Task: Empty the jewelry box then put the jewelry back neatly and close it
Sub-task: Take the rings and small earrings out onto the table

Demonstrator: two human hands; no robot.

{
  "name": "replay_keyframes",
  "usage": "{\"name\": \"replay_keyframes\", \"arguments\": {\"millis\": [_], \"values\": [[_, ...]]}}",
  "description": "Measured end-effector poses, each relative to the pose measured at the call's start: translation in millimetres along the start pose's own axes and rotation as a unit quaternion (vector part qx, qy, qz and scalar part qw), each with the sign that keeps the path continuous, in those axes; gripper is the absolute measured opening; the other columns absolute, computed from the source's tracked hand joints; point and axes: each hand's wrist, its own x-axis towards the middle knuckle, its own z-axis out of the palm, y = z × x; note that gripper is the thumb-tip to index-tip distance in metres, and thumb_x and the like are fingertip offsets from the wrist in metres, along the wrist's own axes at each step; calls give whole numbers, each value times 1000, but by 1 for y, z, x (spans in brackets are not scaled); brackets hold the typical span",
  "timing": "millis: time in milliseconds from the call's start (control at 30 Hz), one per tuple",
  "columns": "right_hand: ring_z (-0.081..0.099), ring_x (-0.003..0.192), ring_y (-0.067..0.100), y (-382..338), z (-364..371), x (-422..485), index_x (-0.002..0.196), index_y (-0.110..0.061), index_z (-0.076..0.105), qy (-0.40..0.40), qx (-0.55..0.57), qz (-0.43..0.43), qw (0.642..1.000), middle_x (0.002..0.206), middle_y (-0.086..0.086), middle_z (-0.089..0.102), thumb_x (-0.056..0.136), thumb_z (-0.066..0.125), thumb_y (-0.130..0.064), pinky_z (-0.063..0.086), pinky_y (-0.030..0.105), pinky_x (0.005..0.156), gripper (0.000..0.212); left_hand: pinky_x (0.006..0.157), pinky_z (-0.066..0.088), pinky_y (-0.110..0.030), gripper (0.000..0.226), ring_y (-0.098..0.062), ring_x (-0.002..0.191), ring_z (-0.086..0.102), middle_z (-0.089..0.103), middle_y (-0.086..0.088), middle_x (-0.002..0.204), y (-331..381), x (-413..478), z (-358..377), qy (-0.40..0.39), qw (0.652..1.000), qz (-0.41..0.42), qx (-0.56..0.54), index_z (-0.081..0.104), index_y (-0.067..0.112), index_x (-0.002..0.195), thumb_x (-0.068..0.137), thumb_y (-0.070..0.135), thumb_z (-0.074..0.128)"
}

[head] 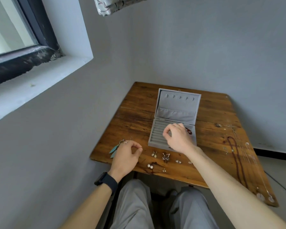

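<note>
Head view: a grey velvet jewelry box (pixel 176 103) sits open in the middle of the wooden counter (pixel 135 116), its lid standing up behind the tray.

The right hand (pixel 178 138) hovers over the box's ring rolls (pixel 157 131), fingers curled, thumb and forefinger tips drawn together. Whether they pinch anything I cannot tell. Just to the right of this hand, a dark red beaded piece (pixel 189 130) lies inside the box.

The left hand (pixel 127 156) is at the lower left of the counter, well apart from the box. Its thumb and forefinger also meet at the tips, and anything between them is too small to make out. A black wristband (pixel 106 180) wraps that wrist. Teal feather earrings (pixel 114 149) and a ring (pixel 124 142) lie just beside this hand, to its left.

Between the hands and below the box, small earring pairs are laid out on the counter: pale oval ones (pixel 154 154), dark ones (pixel 165 157) and pearl studs (pixel 150 166). At the right edge of the counter lie a long red-brown bead necklace (pixel 238 161) and thin silver chains (pixel 254 164).
</note>
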Motion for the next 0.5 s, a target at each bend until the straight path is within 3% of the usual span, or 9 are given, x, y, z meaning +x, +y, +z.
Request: {"name": "replay_keyframes", "arguments": {"millis": [100, 200, 367, 500], "values": [[55, 99, 7, 2, -4, -48, 101, -27, 58, 58, 130, 39, 989, 102, -13, 61, 99, 56, -31, 49, 24, 80, 5, 88, 42, -20, 4, -3, 102, 55, 62, 14, 103, 6, -7, 12, -8, 1000, 26, -1, 64, 30, 97, 94, 29, 65], [58, 91, 1, 11, 5, -102, 98, -26, 57, 81, 189, 74, 976, 96, -15, 62, 98, 57, -27, 43, 10, 72, 1, 90, 46, -23, 5, -4, 105, 53, 58, 15, 104, 20, -15, 31, -30, 997, 65, 16, 64, 29, 99, 94, 30, 63], [52, 90, -3, 35, 37, -152, 91, -28, 62, 101, 155, 94, 978, 93, -21, 57, 93, 66, -22, 36, 8, 73, 7, 98, 45, -32, 15, -7, 116, 47, 58, 13, 119, 41, -26, 66, -75, 983, 146, 87, 70, 28, 104, 93, 34, 62], [50, 90, 6, 45, 50, -156, 86, -24, 68, 128, 119, 111, 978, 96, -16, 59, 86, 73, -21, 33, 11, 79, 5, 106, 38, -32, 12, -8, 124, 42, 51, 15, 132, 49, -32, 84, -110, 973, 158, 128, 70, 34, 100, 92, 37, 62]]}}
